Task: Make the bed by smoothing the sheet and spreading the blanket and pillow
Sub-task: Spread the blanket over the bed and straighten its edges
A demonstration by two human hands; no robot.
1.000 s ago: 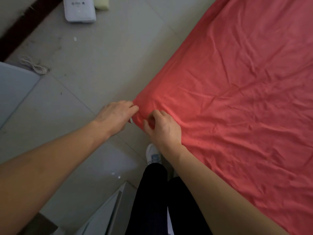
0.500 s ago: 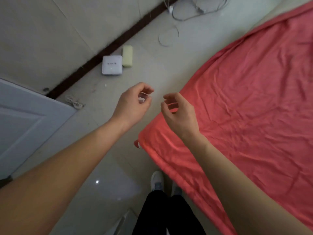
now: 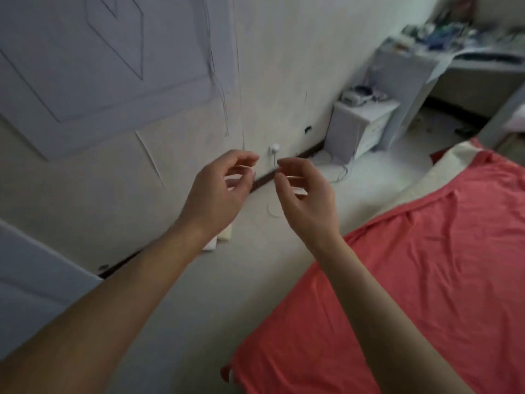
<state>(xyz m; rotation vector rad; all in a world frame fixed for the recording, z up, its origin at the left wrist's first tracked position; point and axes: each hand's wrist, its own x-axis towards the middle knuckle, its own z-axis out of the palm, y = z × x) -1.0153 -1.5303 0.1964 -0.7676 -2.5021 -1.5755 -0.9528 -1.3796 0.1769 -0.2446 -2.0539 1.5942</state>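
A red sheet [image 3: 443, 268] covers the bed at the lower right, wrinkled, with its near corner at the bottom middle. At the far end a strip of bare cream mattress [image 3: 449, 163] shows beyond the sheet's edge. My left hand [image 3: 216, 194] and my right hand [image 3: 306, 200] are raised side by side in the air over the floor, left of the bed, fingers loosely curled, holding nothing. No blanket or pillow is in view.
A white door [image 3: 37, 297] stands at the lower left and a wall runs behind. A small white cabinet [image 3: 358, 126] and a cluttered desk [image 3: 466, 55] stand at the far right. Cables [image 3: 338, 174] and a pale yellow block [image 3: 225, 234] lie on the floor by the dark baseboard.
Both hands let go of the sheet's near corner and rose into the air. My view lifted from the floor and corner toward the wall and the room's far side.
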